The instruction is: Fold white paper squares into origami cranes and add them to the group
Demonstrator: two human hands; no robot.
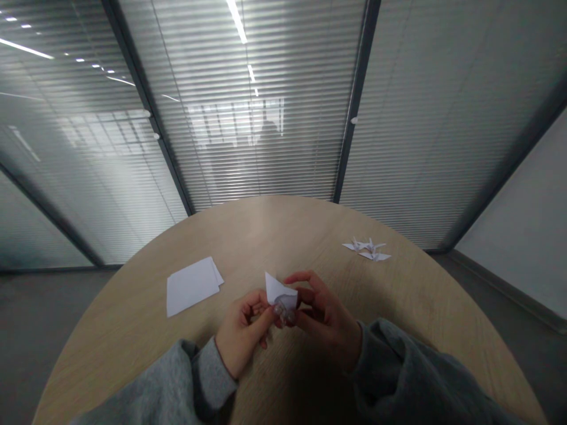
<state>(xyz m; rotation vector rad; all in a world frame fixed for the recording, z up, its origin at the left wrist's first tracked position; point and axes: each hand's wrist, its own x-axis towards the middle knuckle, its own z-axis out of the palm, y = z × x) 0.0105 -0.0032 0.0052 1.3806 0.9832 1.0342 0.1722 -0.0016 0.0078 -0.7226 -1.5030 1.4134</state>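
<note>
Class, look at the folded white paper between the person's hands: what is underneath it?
The left hand and right hand curl under the folded white paper, with the wooden tabletop lower down. They cover the paper's lower part, so its folds there cannot be seen.

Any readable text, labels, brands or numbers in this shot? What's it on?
None readable: no words, numbers or logos show on the folded paper in the left hand and right hand, or the white paper stack. The paper cranes are too small to be sure.

room: wood tabletop [398,307] around hands [325,313] | obstacles: paper stack [192,287] left, paper cranes [366,249] far right
</note>
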